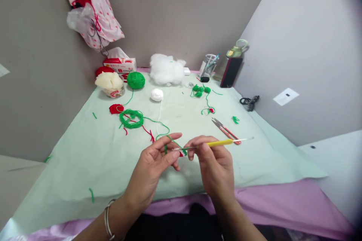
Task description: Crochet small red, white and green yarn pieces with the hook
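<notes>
Between thumb and fingers, my left hand (157, 162) pinches a small crochet piece (183, 153) in red, white and green. Green yarn (154, 121) runs over the left fingers from a loose green coil (131, 119) on the table. Closed around the yellow handle of a crochet hook (219, 143) is my right hand (216, 162). The hook's thin metal shaft points left and its tip meets the crochet piece at my left fingertips; the exact stitch is too small to make out.
Thread snips (226, 131) lie right of my hands. Behind are a white yarn ball (157, 95), a green yarn ball (136, 80), white stuffing (167, 69), a tissue box (120, 64), a glass with pens (208, 66) and a phone (231, 72) leaning on a bottle. Yarn scraps are scattered about.
</notes>
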Action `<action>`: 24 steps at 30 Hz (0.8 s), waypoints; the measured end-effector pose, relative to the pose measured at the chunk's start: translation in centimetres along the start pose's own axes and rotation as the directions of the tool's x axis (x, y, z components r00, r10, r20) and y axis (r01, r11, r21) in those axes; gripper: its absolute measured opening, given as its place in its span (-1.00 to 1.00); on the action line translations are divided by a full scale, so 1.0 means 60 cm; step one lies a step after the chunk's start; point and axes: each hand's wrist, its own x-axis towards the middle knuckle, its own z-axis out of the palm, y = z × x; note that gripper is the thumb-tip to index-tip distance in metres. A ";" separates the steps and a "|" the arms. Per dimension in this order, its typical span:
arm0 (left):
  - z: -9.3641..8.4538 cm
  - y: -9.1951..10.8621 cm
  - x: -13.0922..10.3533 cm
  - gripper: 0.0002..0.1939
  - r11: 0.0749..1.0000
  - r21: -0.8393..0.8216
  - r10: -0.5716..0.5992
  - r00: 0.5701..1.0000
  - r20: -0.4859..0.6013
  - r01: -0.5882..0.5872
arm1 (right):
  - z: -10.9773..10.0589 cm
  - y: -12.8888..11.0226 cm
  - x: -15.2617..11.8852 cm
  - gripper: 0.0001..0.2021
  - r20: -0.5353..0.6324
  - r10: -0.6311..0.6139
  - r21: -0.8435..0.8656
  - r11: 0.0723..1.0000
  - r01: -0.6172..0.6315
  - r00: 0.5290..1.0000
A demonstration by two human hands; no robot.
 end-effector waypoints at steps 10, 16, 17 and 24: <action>-0.006 -0.006 -0.002 -0.76 0.982 0.163 0.104 0.992 -0.065 -0.092 | -0.002 -0.027 -0.014 -0.76 0.212 -0.290 -0.403 0.844 0.353 0.933; 0.004 -0.005 -0.008 -0.61 0.971 0.181 0.181 0.974 -0.137 -0.155 | -0.003 -0.011 -0.024 -0.68 0.448 -0.504 -0.582 0.463 0.669 0.738; 0.005 -0.003 -0.006 -0.57 0.992 0.090 0.103 0.989 -0.106 -0.094 | -0.003 -0.008 -0.023 -0.68 0.453 -0.510 -0.600 0.433 0.673 0.731; -0.007 0.009 0.007 -0.62 0.947 -0.265 -0.184 0.983 0.024 0.183 | -0.001 -0.009 -0.008 -0.77 0.081 -0.250 -0.285 0.922 0.263 0.965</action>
